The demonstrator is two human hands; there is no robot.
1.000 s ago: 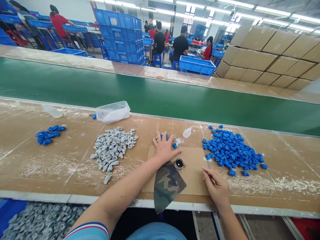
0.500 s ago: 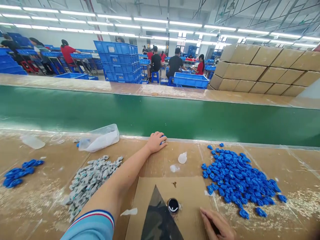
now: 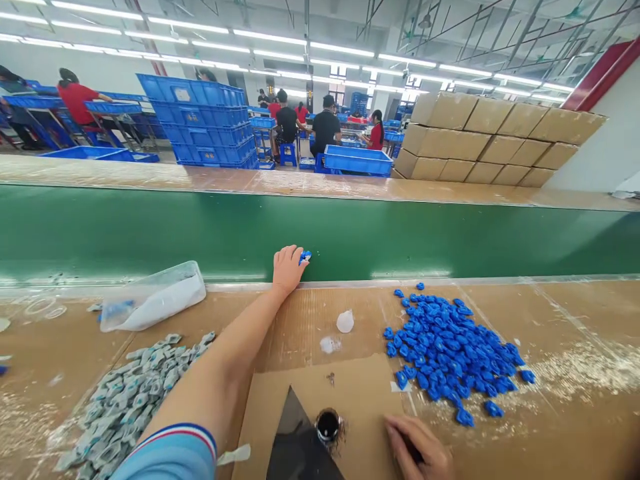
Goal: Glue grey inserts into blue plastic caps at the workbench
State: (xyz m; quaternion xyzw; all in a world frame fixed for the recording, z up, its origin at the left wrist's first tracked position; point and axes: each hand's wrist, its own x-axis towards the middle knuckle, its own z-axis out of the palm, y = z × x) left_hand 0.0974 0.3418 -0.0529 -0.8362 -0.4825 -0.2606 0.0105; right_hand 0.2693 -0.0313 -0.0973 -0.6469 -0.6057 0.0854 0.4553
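A long green conveyor belt runs past a brown workbench in a bright factory hall stacked with blue crates and cardboard boxes. The left hand reaches out over the belt's near edge, its fingers closed around small blue plastic parts, glossy and rounded, peeking out at the fingertips. The right hand rests on a cardboard sheet beside a small dark pot; whether it grips anything cannot be told. A heap of blue parts lies right, grey parts left.
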